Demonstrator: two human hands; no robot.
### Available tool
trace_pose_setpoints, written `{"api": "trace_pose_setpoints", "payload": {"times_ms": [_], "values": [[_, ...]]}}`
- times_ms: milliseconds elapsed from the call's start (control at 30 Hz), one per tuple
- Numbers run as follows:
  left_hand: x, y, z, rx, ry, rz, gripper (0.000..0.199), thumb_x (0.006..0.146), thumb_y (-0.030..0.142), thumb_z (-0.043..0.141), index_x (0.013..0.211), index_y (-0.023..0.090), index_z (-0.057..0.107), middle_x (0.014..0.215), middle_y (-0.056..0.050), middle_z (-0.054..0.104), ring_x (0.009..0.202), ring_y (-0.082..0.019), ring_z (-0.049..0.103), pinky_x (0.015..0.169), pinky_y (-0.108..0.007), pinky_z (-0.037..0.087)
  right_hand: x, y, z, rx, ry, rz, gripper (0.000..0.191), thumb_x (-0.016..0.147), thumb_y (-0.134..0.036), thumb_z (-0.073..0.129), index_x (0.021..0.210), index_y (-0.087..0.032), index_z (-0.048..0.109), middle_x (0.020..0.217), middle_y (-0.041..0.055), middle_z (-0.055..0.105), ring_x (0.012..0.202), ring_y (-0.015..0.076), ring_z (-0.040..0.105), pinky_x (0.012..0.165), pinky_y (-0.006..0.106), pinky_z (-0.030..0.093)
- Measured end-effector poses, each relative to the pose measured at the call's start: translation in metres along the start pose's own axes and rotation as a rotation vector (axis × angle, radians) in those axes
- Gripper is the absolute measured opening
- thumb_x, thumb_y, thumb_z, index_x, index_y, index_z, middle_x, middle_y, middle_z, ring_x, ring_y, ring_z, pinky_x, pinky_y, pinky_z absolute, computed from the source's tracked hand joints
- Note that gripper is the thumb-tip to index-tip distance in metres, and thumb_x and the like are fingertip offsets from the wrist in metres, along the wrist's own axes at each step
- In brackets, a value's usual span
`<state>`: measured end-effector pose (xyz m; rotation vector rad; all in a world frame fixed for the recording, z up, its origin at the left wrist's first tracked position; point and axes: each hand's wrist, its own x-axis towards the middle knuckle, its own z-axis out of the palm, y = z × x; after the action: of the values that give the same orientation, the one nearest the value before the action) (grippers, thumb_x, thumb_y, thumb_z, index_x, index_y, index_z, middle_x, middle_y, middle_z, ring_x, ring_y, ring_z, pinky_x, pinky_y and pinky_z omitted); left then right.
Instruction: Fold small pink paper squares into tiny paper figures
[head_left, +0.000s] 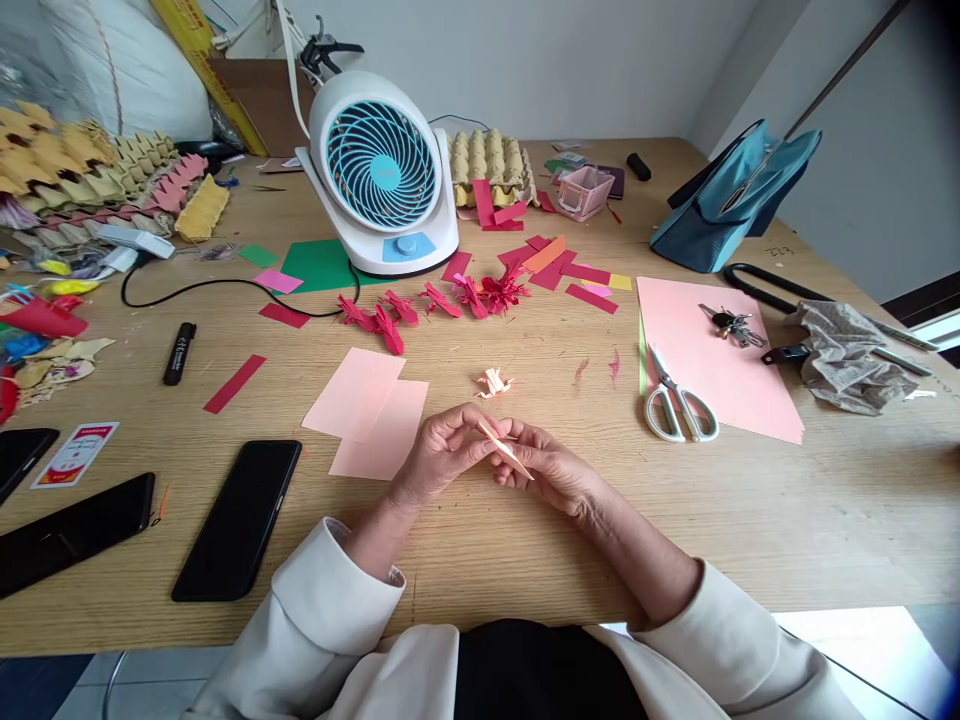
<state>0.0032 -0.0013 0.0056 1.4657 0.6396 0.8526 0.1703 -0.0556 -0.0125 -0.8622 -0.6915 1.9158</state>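
Between my two hands is a narrow folded piece of light pink paper (507, 450), tilted down to the right. My left hand (448, 445) pinches its upper left part between thumb and fingers. Thumb and fingers of my right hand (551, 462) close on its lower right part. Just beyond my hands lies a small cut light pink paper piece (494, 382). Two overlapping pink paper rectangles (356, 392) are left of my left hand. White-handled scissors (679, 400) rest partly on a large pink sheet (720, 350) at the right.
A white fan (382, 170) stands at the back, with red paper flowers (442, 300) before it. Black phones (238, 520) and a marker (180, 354) lie left. A blue bag (727, 205), keys (739, 328) and crumpled cloth (851, 355) are on the right.
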Motion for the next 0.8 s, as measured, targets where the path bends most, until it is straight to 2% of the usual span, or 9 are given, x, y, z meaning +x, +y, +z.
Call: {"api": "trace_pose_setpoints", "payload": {"times_ms": [67, 200, 367, 467, 633, 800], "values": [[0.001, -0.001, 0.0, 0.01, 0.029, -0.039, 0.023, 0.08, 0.038, 0.072, 0.078, 0.018, 0.064, 0.079, -0.003, 0.066, 0.075, -0.016, 0.064, 0.073, -0.03, 0.054, 0.0, -0.001, 0.0, -0.13, 0.097, -0.12, 0.036, 0.071, -0.047, 0.08, 0.086, -0.02, 0.061, 0.079, -0.0012, 0.059, 0.067, 0.0103, 0.051, 0.065, 0.023, 0.043], [0.003, -0.008, 0.0, 0.094, 0.154, -0.067, 0.023, 0.078, 0.037, 0.073, 0.078, 0.017, 0.062, 0.077, -0.001, 0.065, 0.074, -0.014, 0.062, 0.074, -0.026, 0.052, 0.0, -0.004, -0.002, -0.356, 0.247, -0.295, 0.037, 0.082, -0.056, 0.066, 0.083, -0.02, 0.059, 0.073, -0.0019, 0.054, 0.061, 0.0105, 0.044, 0.057, 0.023, 0.036], [0.003, -0.017, 0.0, 0.151, 0.189, -0.063, 0.021, 0.079, 0.034, 0.074, 0.085, 0.016, 0.064, 0.08, -0.002, 0.068, 0.072, -0.013, 0.065, 0.07, -0.024, 0.051, 0.003, 0.002, -0.005, -0.534, 0.284, -0.372, 0.034, 0.078, -0.049, 0.074, 0.079, -0.018, 0.059, 0.068, -0.0028, 0.052, 0.059, 0.0101, 0.042, 0.056, 0.024, 0.033], [0.002, -0.019, 0.001, 0.104, 0.201, -0.087, 0.025, 0.077, 0.035, 0.075, 0.09, 0.016, 0.065, 0.081, -0.003, 0.071, 0.072, -0.014, 0.067, 0.07, -0.025, 0.053, 0.003, 0.007, -0.004, -0.615, 0.367, -0.429, 0.033, 0.079, -0.047, 0.074, 0.074, -0.019, 0.058, 0.065, -0.0028, 0.052, 0.057, 0.0099, 0.04, 0.053, 0.025, 0.031], [0.001, -0.022, 0.008, 0.013, 0.252, -0.148, 0.026, 0.074, 0.038, 0.077, 0.081, 0.016, 0.067, 0.079, -0.003, 0.071, 0.074, -0.015, 0.066, 0.073, -0.026, 0.053, 0.002, 0.011, 0.004, -0.699, 0.471, -0.501, 0.031, 0.083, -0.046, 0.07, 0.072, -0.019, 0.058, 0.067, -0.0001, 0.058, 0.057, 0.0111, 0.044, 0.054, 0.026, 0.035], [0.0, -0.024, 0.012, -0.085, 0.259, -0.217, 0.024, 0.073, 0.037, 0.078, 0.075, 0.015, 0.068, 0.076, -0.002, 0.07, 0.072, -0.014, 0.064, 0.073, -0.027, 0.052, 0.003, 0.013, 0.008, -0.688, 0.461, -0.508, 0.03, 0.081, -0.044, 0.071, 0.071, -0.02, 0.056, 0.066, -0.0006, 0.055, 0.058, 0.0118, 0.046, 0.055, 0.026, 0.038]]}}
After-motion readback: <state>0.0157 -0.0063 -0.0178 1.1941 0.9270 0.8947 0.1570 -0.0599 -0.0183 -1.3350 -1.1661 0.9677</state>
